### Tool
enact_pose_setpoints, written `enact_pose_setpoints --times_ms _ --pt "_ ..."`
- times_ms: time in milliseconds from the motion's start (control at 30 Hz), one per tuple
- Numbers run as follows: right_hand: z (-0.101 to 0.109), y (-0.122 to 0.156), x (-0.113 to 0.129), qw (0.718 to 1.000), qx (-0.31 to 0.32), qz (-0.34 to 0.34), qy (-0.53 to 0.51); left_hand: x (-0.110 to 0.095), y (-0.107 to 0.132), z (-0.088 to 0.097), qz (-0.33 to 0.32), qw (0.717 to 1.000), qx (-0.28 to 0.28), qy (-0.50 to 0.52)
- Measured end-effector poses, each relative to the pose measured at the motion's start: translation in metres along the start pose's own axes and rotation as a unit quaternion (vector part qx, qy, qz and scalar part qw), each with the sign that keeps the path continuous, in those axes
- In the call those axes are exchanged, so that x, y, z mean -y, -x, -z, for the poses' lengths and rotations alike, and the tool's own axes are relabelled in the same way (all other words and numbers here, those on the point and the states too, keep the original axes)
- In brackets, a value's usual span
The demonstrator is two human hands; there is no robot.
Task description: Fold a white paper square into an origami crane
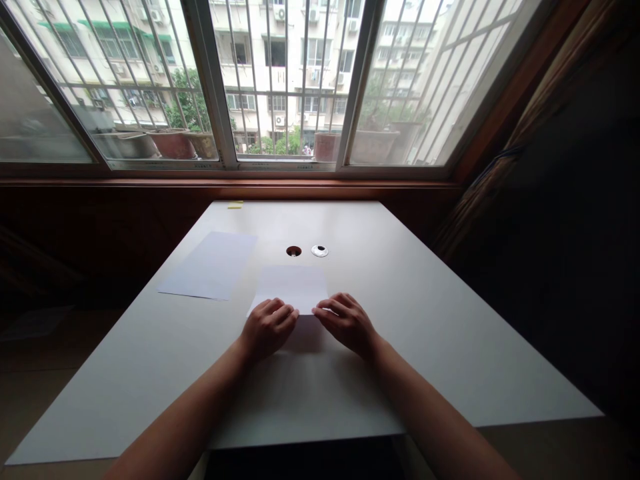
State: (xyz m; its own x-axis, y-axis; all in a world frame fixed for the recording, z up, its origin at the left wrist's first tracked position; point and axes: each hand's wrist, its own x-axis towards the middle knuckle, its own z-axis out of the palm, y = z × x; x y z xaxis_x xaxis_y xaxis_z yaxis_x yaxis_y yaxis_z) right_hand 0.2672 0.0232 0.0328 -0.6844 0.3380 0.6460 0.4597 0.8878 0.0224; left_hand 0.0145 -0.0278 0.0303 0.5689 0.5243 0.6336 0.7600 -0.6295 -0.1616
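Observation:
A sheet of white paper (293, 285) lies in front of me on the white table, its near edge lifted and curled up off the surface. My left hand (270, 325) pinches that near edge toward its left end. On the other side, my right hand (346, 323) grips the same edge between thumb and fingers. A small gap of paper edge shows between the two hands, with a shadow on the table under it. The paper's near corners are partly hidden behind my fingers.
More white paper (213, 267) lies to the left on the white table (425, 347). Beyond my hands are a round hole (293, 251) and a round cover (319, 251). Yellow strips (235, 205) sit at the far left edge. A barred window (285, 80) stands behind the table.

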Motion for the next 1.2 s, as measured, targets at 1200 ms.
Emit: enact_pose_setpoints --times_ms 1200 --pt "-0.008 0.002 -0.002 0.997 -0.027 -0.059 -0.038 -0.001 -0.008 0.001 -0.021 1.0 0.013 0.008"
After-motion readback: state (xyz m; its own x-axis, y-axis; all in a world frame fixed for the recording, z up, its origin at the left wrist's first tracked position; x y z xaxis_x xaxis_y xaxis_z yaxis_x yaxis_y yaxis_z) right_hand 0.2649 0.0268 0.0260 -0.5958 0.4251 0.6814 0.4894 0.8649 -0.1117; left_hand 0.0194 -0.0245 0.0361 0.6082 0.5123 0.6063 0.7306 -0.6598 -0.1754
